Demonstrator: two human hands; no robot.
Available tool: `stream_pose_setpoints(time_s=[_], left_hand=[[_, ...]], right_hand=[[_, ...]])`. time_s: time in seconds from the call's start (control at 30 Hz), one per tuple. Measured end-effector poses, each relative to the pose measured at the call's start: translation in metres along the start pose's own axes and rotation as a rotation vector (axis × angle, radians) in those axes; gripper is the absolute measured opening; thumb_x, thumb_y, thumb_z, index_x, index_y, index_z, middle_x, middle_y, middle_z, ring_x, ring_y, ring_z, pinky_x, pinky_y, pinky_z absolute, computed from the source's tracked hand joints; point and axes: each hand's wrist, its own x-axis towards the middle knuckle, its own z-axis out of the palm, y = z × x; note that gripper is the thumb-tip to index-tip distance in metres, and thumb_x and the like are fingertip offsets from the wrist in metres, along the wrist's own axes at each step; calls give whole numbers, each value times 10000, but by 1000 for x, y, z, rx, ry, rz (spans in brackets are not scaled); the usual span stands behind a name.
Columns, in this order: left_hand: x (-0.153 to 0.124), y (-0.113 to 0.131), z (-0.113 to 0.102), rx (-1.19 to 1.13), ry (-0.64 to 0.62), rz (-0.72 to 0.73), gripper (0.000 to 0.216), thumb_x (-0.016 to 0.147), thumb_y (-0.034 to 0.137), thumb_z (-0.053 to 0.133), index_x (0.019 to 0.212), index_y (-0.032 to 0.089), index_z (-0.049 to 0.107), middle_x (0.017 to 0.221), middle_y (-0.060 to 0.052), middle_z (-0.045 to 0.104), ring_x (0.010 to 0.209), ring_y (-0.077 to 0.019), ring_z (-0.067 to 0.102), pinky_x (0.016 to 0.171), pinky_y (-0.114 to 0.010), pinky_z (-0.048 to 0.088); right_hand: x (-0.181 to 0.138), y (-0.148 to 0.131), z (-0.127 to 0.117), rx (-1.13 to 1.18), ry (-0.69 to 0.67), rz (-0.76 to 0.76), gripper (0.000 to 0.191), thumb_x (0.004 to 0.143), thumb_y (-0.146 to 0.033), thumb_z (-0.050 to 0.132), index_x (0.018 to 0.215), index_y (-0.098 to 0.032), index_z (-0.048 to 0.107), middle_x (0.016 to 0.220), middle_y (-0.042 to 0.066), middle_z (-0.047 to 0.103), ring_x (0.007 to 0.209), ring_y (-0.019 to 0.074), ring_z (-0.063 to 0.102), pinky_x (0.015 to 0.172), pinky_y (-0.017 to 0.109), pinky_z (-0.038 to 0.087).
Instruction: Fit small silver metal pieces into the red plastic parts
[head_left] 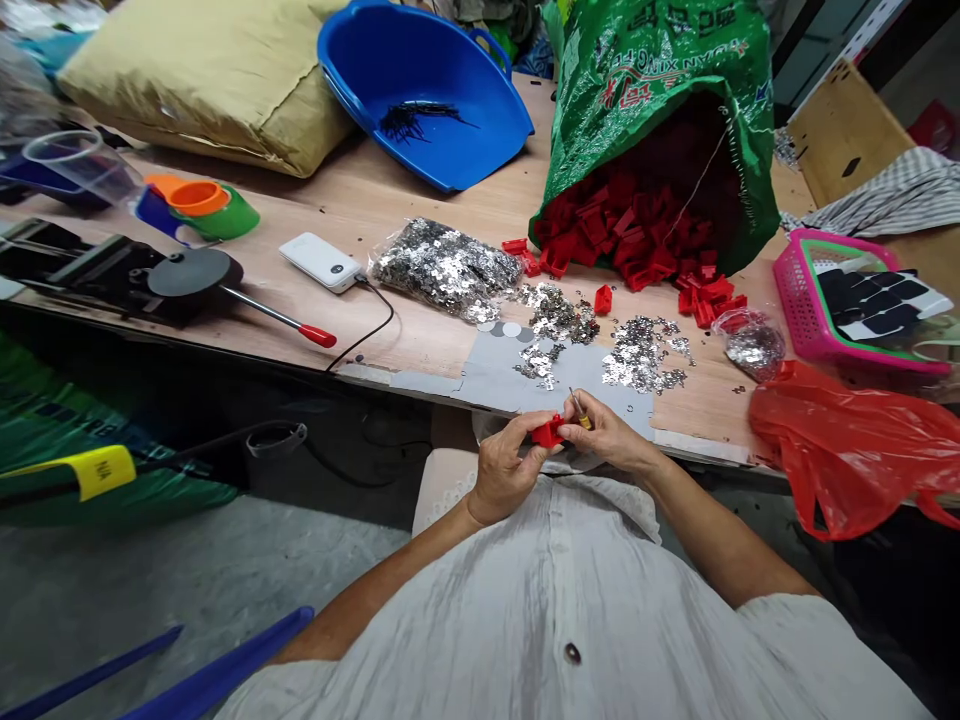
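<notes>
Just in front of the table's near edge, my left hand [504, 468] is closed on a small red plastic part [548, 432], held between thumb and fingers. Close beside it my right hand [609, 436] grips a small screwdriver-like tool with a yellow handle [585, 420] and a thin metal shaft pointing up. The right fingertips are at the red part; whether they touch it I cannot tell. Beyond my hands, loose silvery metal pieces [643, 356] lie in piles on and around a grey sheet [487, 370]. A single red part [603, 299] lies behind them.
A green sack [585, 110] spills red parts at the back. Left of it are a blue basin [480, 150], a bag of metal pieces [442, 265], a white power bank [321, 262] and a red-tipped lever [277, 318]. A pink basket [795, 300] and red bag [847, 440] are right.
</notes>
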Motion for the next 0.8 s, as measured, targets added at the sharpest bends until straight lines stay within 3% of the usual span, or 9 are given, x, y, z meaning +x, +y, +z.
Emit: stream_pose_setpoints(time_s=[0.2,0.43,0.53,0.63,0.7,0.8], left_hand=[[-5,-4,-4,-110,-83,-73,322,807,226,688,1128,227,659,1099,-64,731,980,-214,700,887,-338,551],[-4,-13,-3,-447,-193,-123,316,778,212,726,1087,198,665,1128,-98,720,1048,-242,679,928,-369,535],[-1,-15,2,-636,-164,-252,280,793,246,719,1056,186,641,1111,-104,722,1018,-235,687,911,-381,541],[3,-15,6,-750,-109,-348,297,803,274,714,1065,181,610,1114,-112,716,1031,-239,677,933,-413,529],[4,-14,8,-785,-104,-389,316,807,291,711,1083,185,601,1145,-119,701,1064,-252,662,950,-444,522],[6,-13,10,-829,-120,-450,340,812,306,705,1114,195,594,1163,-118,683,1044,-253,662,929,-470,537]], right_hand=[[-11,13,1,239,-55,99,428,764,-463,738,892,-229,403,671,-90,384,501,54,302,477,200,226],[-20,21,3,371,-109,135,456,716,-430,776,874,-233,396,650,-102,372,459,41,270,445,192,196],[-21,16,-12,93,-71,88,386,776,-461,709,969,-231,467,746,-52,530,508,68,389,480,202,304],[-17,8,-43,-496,231,-49,198,859,-370,617,979,-219,573,925,31,646,738,150,566,671,277,440],[-12,5,-63,-866,447,-104,94,889,-275,557,936,-213,609,957,63,661,871,202,591,783,329,446],[-5,5,-82,-1141,528,-105,96,900,-211,526,919,-209,620,963,78,665,915,225,595,817,343,438]])
